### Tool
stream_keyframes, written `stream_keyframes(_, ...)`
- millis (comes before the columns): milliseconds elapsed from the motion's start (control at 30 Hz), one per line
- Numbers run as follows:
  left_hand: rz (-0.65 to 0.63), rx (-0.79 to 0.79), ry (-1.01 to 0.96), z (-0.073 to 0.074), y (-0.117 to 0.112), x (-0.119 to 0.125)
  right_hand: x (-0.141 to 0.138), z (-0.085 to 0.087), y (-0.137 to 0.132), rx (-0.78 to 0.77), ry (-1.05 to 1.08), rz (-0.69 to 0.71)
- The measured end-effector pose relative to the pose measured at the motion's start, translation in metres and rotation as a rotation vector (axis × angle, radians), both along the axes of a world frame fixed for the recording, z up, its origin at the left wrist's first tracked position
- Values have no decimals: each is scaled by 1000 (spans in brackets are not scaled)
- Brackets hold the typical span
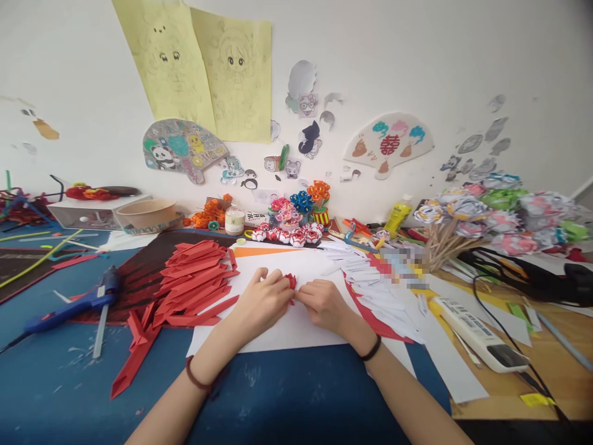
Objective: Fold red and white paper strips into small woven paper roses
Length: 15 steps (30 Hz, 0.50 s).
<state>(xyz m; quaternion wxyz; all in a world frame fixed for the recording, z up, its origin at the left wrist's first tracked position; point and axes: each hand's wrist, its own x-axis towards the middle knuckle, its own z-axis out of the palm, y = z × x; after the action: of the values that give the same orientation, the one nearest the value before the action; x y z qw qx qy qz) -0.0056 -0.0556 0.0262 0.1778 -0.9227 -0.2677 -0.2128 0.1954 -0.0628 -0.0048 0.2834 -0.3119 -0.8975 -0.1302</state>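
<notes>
Folded paper pc [291, 282] is showing red, matching the strip pile [194, 284]; R-side strips [365, 272] are showing wht, as is the sheet [287, 334]. Flower row [291, 236] is mixing red w/ wht. Table [287, 395] is showing dk blue, tan at far R. Glue gun [74, 310] is showing blue. L fan [185, 148] is carrying multicol. cartoons incl. b&w panda; R fan [391, 143], red characters, blue/pink clouds on wht.
</notes>
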Motion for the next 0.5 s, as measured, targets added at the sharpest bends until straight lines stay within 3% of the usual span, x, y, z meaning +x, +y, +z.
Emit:
stream_keyframes(200, 79, -109, -77, 0, -1, 0, -4, -4, 7, -145, 207, -87)
stream_keyframes(500, 152, -14, -93, -10, -1, 5, -6, -7, 10, -208, 349, -75)
